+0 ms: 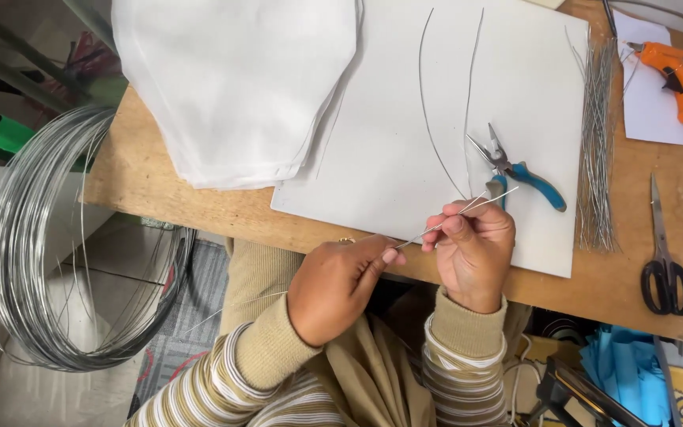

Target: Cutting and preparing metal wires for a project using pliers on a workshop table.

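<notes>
A wooden surface is carrying a white board lying just beyond the fingers. Folded white cloth is resting far left of them, pliers just past them, a bundle of cut wires, scissors and an orange glue gun sitting to their right.

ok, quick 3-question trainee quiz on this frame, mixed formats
1. True or false: the pliers with blue handles are held in the right hand.
2. Multiple choice: where is the large wire coil? A) on the white board B) off the table's left edge C) under the scissors
3. Fill in: the left hand and right hand both pinch a thin ___.

Key: 1 false, they lie on the white board. 2 B. 3 wire.
</notes>
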